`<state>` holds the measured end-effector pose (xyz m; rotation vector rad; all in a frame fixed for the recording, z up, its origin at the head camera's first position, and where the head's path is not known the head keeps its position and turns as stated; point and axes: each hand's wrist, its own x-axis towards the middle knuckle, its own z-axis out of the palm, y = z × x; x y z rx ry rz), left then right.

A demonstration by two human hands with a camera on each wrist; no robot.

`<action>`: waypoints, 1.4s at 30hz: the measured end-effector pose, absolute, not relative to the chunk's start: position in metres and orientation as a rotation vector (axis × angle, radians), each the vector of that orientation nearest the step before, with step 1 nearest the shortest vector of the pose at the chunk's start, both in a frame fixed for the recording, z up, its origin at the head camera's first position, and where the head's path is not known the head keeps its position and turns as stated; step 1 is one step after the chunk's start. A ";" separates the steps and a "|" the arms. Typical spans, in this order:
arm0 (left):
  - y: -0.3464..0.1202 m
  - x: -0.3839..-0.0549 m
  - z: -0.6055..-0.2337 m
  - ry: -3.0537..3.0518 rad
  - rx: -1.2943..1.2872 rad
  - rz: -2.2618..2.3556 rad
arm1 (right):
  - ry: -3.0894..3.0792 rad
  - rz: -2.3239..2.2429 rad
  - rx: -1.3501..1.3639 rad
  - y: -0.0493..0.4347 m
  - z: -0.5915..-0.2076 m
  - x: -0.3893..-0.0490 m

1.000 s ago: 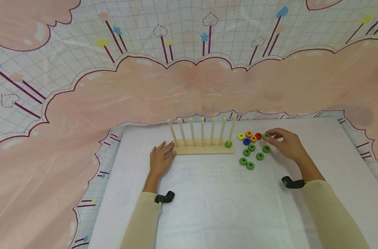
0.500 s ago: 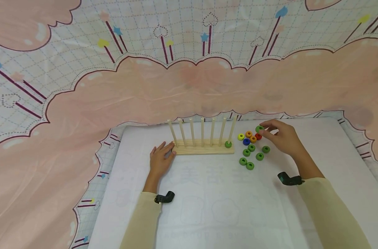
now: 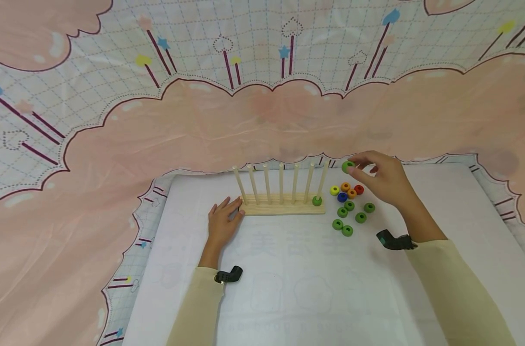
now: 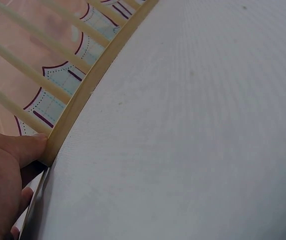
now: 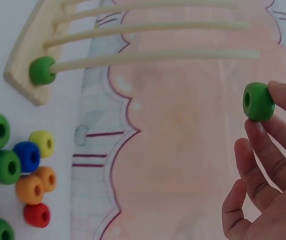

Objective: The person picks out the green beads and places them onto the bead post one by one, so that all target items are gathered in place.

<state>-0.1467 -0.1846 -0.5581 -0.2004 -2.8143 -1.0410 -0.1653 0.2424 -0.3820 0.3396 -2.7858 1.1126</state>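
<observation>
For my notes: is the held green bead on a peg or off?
Off: the right hand pinches the green bead, clear of the wooden pegs.

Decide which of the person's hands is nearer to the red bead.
Right. The right hand hovers close to the red bead, pinching a green bead. The left hand is much farther left, touching the wooden peg rack's left end.

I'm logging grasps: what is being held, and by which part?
The right hand pinches a green bead by its rounded outer side. The left hand touches the left end of the wooden base, without a visible grip.
</observation>
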 end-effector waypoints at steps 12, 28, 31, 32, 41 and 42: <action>-0.184 -0.147 -0.558 -2.828 -0.198 -1.032 | -2.654 1.148 0.447 0.216 -0.353 -0.169; -0.185 -0.147 -0.556 -2.830 -0.204 -1.047 | -2.632 1.209 0.496 0.199 -0.350 -0.178; -0.185 -0.147 -0.556 -2.828 -0.202 -1.061 | -2.626 1.216 0.509 0.198 -0.352 -0.180; -0.185 -0.147 -0.555 -2.827 -0.201 -1.066 | -2.626 1.219 0.514 0.197 -0.353 -0.181; -0.186 -0.147 -0.555 -2.823 -0.197 -1.106 | -2.682 1.228 0.496 0.195 -0.357 -0.183; -0.185 -0.148 -0.555 -2.822 -0.199 -1.112 | -2.689 1.228 0.492 0.195 -0.357 -0.183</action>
